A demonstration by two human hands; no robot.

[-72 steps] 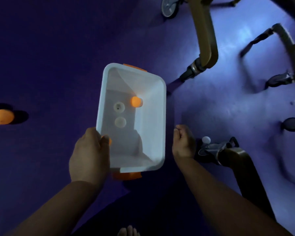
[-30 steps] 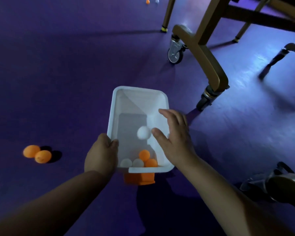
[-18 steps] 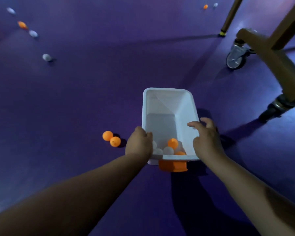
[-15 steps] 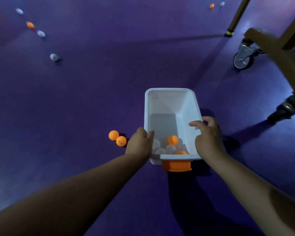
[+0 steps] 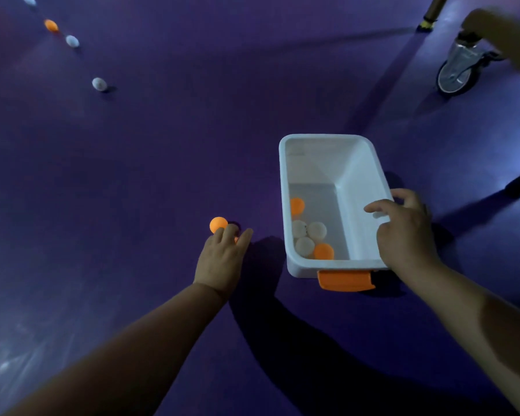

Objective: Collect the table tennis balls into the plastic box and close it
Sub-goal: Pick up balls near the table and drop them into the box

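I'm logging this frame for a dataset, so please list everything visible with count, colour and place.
White plastic box: 1, white with orange latch, open on the floor, centre right.
Balls inside box: 5, three white, two orange, near end.
Orange ball by fingers: 1 clear, a second partly hidden under the hand.
Scattered floor balls: about 5, white and orange, far left.
Caster wheel: 1, grey, top right.
Purple floor: 1.
Left hand: reaching onto the orange balls.
Right hand: on the box's right rim.
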